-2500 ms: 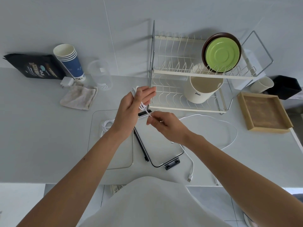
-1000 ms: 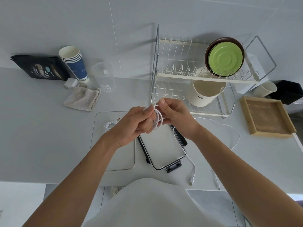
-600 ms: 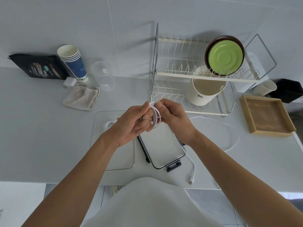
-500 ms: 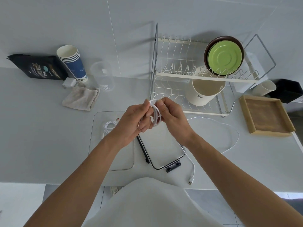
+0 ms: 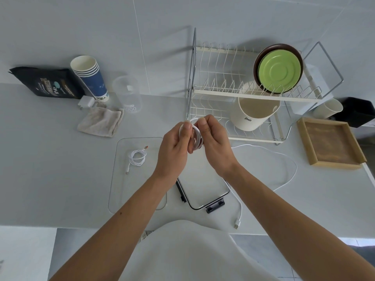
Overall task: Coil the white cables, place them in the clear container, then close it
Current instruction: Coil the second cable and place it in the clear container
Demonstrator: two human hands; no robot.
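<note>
My left hand (image 5: 174,151) and my right hand (image 5: 215,145) meet above the counter, both pinching a small coil of white cable (image 5: 196,136). The loose tail of that cable (image 5: 292,171) loops over the counter to the right, and its USB plug (image 5: 237,224) lies near the front edge. A second white cable (image 5: 138,158), coiled, rests inside the clear container (image 5: 121,185) at the left. The container's lid (image 5: 205,187), with black rim and clips, lies beside it under my hands.
A two-tier dish rack (image 5: 243,92) with a green plate (image 5: 279,73) and a white pot (image 5: 253,112) stands behind. A wooden tray (image 5: 330,142) is at the right. Paper cups (image 5: 89,78), a clear beaker (image 5: 127,96), a cloth (image 5: 100,121) and a black bag (image 5: 44,82) sit back left.
My right hand came in from drawing the cable out and joined the left at the coil. The coil has grown and the loose loop on the counter has shifted slightly.
</note>
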